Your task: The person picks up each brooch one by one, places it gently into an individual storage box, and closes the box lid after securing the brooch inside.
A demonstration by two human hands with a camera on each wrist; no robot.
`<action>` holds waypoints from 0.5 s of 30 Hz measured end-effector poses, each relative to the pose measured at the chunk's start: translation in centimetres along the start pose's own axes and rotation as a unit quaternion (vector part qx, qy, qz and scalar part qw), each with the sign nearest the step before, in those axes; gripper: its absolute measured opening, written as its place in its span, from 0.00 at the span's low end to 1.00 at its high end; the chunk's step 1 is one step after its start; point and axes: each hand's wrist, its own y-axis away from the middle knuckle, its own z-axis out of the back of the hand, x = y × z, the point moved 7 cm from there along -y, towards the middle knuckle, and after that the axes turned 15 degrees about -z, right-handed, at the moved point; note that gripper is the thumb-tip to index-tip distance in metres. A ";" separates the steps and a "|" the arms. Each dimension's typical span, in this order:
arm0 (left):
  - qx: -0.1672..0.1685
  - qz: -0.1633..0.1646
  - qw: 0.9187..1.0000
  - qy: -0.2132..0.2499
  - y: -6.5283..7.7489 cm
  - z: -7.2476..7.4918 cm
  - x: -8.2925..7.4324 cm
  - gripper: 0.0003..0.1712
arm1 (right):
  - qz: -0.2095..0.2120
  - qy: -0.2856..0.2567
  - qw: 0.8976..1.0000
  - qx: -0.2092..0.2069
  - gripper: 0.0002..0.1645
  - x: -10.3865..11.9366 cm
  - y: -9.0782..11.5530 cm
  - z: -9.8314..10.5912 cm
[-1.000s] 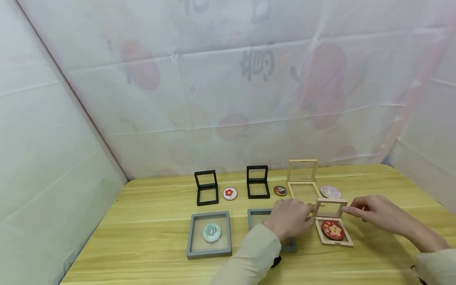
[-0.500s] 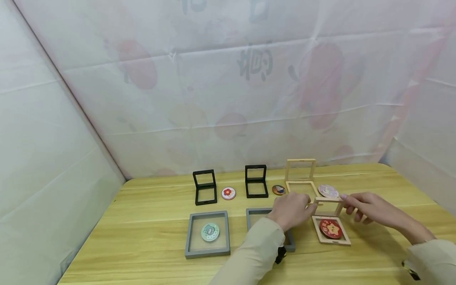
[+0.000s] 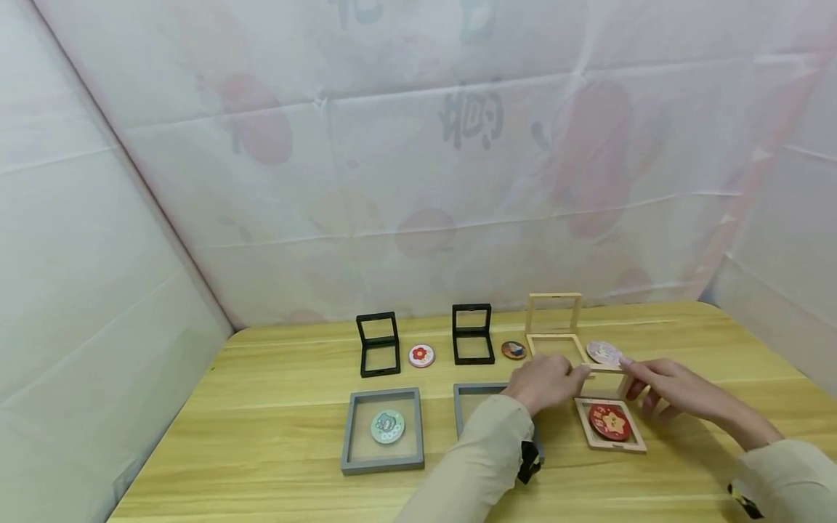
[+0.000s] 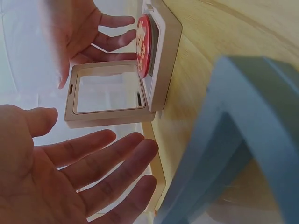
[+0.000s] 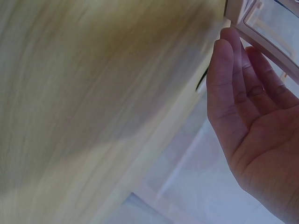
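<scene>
A small pale pink display frame (image 3: 611, 445) stands on the table with its lid (image 4: 74, 95) raised and clear film in both halves. A round red badge with a yellow star (image 3: 611, 422) lies on the film of its lower half. My left hand (image 3: 544, 381) is at the lid's left side, its fingers loosely spread and apart from the lid in the left wrist view. On the other side, my right hand (image 3: 676, 392) has its thumb by the lid's top corner. Its fingers (image 5: 219, 74) extend along the lid's side; whether they touch it I cannot tell.
Under my left forearm lies a grey frame (image 3: 480, 390); another grey frame (image 3: 382, 465) holds a green badge (image 3: 388, 426). Behind are black frames (image 3: 381, 373) (image 3: 474, 359), a beige frame (image 3: 554, 296), and flower (image 3: 421, 355), dark (image 3: 514, 350) and lilac (image 3: 604, 353) badges.
My left hand has shifted slightly right and up toward the lid's top corner. The right hand has moved slightly left, against the lid's other corner. The lid stays raised and the badge lies still.
</scene>
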 end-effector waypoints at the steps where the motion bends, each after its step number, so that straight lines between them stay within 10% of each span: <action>1: 0.001 0.005 1.000 0.005 -0.1 -0.1 0.0 0.33 | 0.002 -0.001 1.000 0.002 0.36 0.0 0.0 -0.1; 15: 0.003 0.043 0.997 0.062 -0.7 -1.1 0.8 0.34 | -0.003 -0.027 0.999 0.018 0.36 -0.4 -0.5 -0.4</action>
